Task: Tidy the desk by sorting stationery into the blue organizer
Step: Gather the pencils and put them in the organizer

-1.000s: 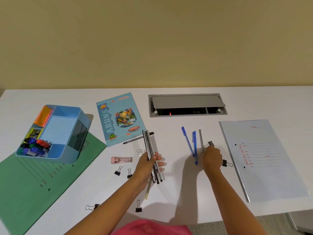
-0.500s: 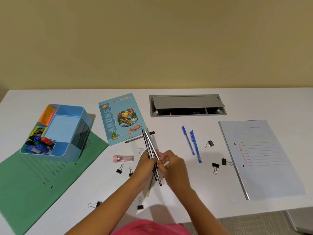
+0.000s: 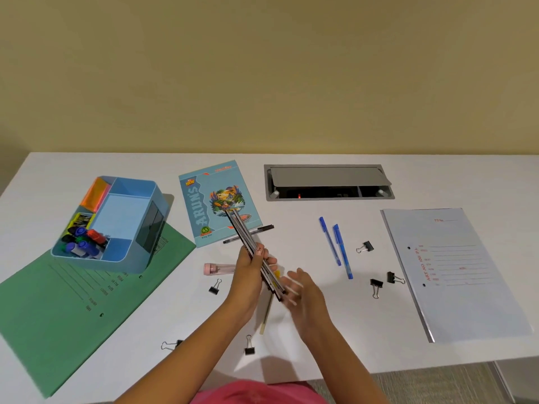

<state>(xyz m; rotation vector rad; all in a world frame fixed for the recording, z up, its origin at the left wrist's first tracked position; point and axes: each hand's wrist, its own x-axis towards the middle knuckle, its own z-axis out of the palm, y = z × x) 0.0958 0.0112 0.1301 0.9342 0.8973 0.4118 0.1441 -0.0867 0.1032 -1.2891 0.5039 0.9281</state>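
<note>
Pencils [image 3: 243,231] gripped in our left hand [image 3: 248,272], right hand [image 3: 304,293] spread.
Organizer [image 3: 116,262] holds markers [image 3: 84,240]; pens [image 3: 342,252], clips [image 3: 366,246] remain.

I see recessed grey cable hatch [image 3: 329,182] at rear ctr, lid ajar, red light inside. Green folder [image 3: 58,316] far L, pale file [image 3: 466,287] w/ red print far R, "ARUN'S" notebook [image 3: 204,199] btwn. Yellow wall [image 3: 262,68] behind.
</note>
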